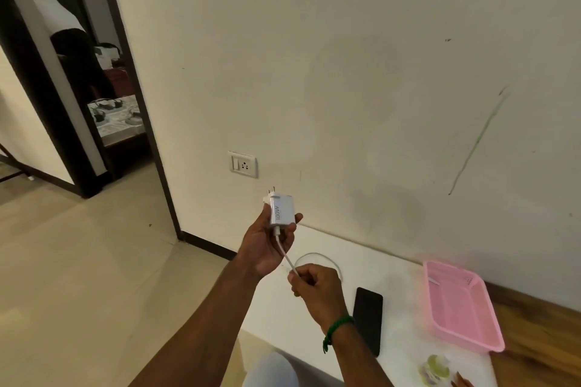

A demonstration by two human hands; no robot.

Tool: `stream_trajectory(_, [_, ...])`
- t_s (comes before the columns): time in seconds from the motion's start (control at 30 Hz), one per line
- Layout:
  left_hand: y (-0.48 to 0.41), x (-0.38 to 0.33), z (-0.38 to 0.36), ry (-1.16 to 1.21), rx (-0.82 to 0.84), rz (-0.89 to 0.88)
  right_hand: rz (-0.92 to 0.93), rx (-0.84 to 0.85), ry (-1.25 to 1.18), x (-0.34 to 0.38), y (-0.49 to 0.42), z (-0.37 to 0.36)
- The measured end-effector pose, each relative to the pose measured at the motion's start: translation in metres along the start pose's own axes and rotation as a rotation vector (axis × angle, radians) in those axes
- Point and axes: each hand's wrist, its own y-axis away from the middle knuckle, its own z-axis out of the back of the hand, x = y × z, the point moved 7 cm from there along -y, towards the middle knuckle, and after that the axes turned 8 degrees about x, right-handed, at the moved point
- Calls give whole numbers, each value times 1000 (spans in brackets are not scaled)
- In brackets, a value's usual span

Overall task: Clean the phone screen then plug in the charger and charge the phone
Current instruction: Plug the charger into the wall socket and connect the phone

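Below the wall socket [243,164], the phone [367,320] lies on the tabletop [393,264] while the left hand [267,245] grips the charger [282,210] (pins up) and the right hand [314,286] apparently pinches its cable [284,253], which could snag and drag the phone.

Left hand [267,245] mid-frame, palm up, grip closed around charger [280,210]. Right hand [314,286] just below-right, fisted, pinching cable [287,258].

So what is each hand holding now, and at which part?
The left hand holds the white charger by its lower body, pins pointing up. The right hand pinches the white cable a little below the charger.
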Motion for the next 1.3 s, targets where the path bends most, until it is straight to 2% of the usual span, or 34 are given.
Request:
stream_trajectory(0.37, [-16, -62, 49, -172, -202, -92, -149, 166, 202, -60, -2, -16])
stream_trajectory(0.77, [-67, -152, 104, -373, -410, -148, -267, 166, 290, -107, -35, -18])
stream_trajectory(0.9, [-92, -170, 113, -441, -466, -129, -232, 145, 252, -104, -63, -24])
stream_trajectory(1.1, [-129, -182, 133, -551, -541, -78, -114, 61, 204, -60, -140, -15])
stream_trajectory(1.3, [-161, -185, 161, -649, -619, -14, -35, 46, 291, -27, -199, -8])
